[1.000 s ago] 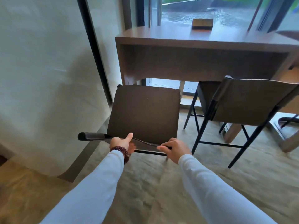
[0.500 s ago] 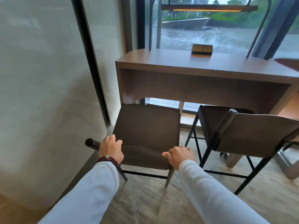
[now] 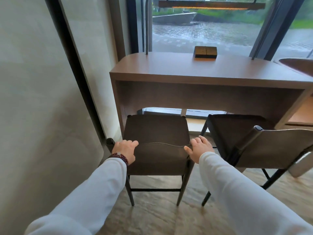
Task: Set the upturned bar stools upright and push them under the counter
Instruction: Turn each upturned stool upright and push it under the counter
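A dark brown bar stool (image 3: 155, 129) stands upright on its legs in front of the wooden counter (image 3: 169, 72), its seat's far edge at the counter's front. My left hand (image 3: 125, 148) grips the left end of the stool's backrest. My right hand (image 3: 199, 147) holds the right end, fingers curled over the top edge. A second dark stool (image 3: 237, 129) stands upright just to the right, its backrest (image 3: 279, 150) turned towards me and its seat partly under the counter.
A pale wall (image 3: 42, 116) with a black vertical frame (image 3: 76, 73) runs close along the stool's left side. A small wooden block (image 3: 205, 51) lies on the counter. Glass windows stand behind the counter. A round tabletop edge (image 3: 299, 65) shows at the far right.
The stool went from tilted and lifted to standing on the floor, and it has moved closer to the counter. Both hands have stayed on its backrest.
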`<state>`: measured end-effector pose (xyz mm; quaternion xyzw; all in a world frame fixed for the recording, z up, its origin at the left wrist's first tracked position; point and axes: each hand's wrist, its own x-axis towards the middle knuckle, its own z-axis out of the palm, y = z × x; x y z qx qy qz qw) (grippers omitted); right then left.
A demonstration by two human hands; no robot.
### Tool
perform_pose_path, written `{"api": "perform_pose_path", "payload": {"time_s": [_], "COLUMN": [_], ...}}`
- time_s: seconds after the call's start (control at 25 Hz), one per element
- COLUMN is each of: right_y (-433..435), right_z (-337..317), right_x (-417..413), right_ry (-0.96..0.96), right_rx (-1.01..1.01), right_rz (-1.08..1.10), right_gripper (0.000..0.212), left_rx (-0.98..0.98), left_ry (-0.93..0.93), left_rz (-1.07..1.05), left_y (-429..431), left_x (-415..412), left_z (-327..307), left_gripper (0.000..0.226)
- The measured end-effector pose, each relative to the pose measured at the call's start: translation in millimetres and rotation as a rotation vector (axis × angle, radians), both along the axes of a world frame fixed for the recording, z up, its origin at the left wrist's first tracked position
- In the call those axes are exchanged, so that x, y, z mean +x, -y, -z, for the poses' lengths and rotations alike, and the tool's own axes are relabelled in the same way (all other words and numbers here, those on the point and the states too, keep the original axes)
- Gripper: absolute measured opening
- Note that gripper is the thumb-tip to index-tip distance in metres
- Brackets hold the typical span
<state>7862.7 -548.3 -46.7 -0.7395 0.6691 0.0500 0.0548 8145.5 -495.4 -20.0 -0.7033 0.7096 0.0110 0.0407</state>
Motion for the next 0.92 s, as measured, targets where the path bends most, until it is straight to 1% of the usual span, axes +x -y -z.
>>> {"api": "perform_pose_path", "payload": {"time_s": [0.16, 0.32, 0.4, 0.52, 0.64, 0.72, 0.84, 0.92], "right_y": [31.2, 62.6, 68.7, 66.9, 67.0, 70.8, 80.3, 90.9], "right_z": [4.8, -1.0, 0.4, 4.4, 3.2, 3.3, -0.6, -9.2], "right_x": [6.9, 12.9, 15.7, 17.3, 17.8, 16.1, 12.2, 12.3], "right_ry": [0.063, 0.072, 0.049, -0.026, -0.054, -0.035, -0.004, -0.033], "right_rx": [0.021, 0.045, 0.048, 0.015, -0.106, -0.18, -0.207, -0.209], "right_rz": [0.056, 0.088, 0.099, 0.102, 0.046, -0.09, -0.293, -0.338], "right_gripper": [0.069, 0.069, 0.071, 0.074, 0.055, 0.039, 0.018, 0.014], "left_rx": [0.017, 0.051, 0.046, -0.029, -0.088, -0.098, -0.083, -0.092], "left_ry": [-0.025, 0.001, -0.003, -0.012, 0.039, 0.093, 0.148, 0.147], "left_rz": [0.05, 0.07, 0.058, 0.074, 0.104, 0.047, 0.024, 0.044], "left_y": [34.4, 67.1, 77.2, 82.2, 84.5, 89.4, 98.8, 108.6], "left_x": [10.0, 12.8, 14.3, 18.4, 28.6, 36.1, 40.6, 42.7], "left_z": [-0.6, 2.7, 5.8, 16.3, 21.1, 18.1, 13.1, 9.9], "left_gripper": [0.048, 0.056, 0.054, 0.049, 0.04, 0.029, 0.02, 0.019]}}
